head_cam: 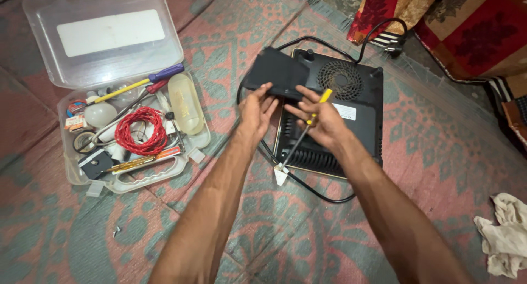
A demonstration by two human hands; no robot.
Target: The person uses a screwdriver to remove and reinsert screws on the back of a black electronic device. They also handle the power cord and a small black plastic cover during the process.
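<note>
At the far left, a clear plastic tool case [41, 20] is lying open on the red and grey patterned woven mat [263, 229], its lid turned back toward the top. In its lower tray a coil of red wire [140, 131] is lying in the middle, and a screwdriver with a yellow shaft and purple handle [144, 81] is resting across the upper edge, beside a pale oval plastic container [185, 104].

Moving to the centre, the left hand [257, 111] is gripping the lower edge of a flat black plastic cover panel [274, 72], with the fingers curled over it and the thumb under. The panel is being held tilted above the left corner of a black square appliance turned upside down [359, 124], whose round fan grille [340, 79] is showing.

Just to the right, the right hand [324, 122] is touching the same panel edge with its fingertips while holding a long screwdriver with a yellow and black handle [308, 127] closed in the palm, its tip pointing down toward the mat. A black power cable [324, 199] is running around the appliance.

At the far right, a crumpled white cloth [505, 234] is lying on the mat.
</note>
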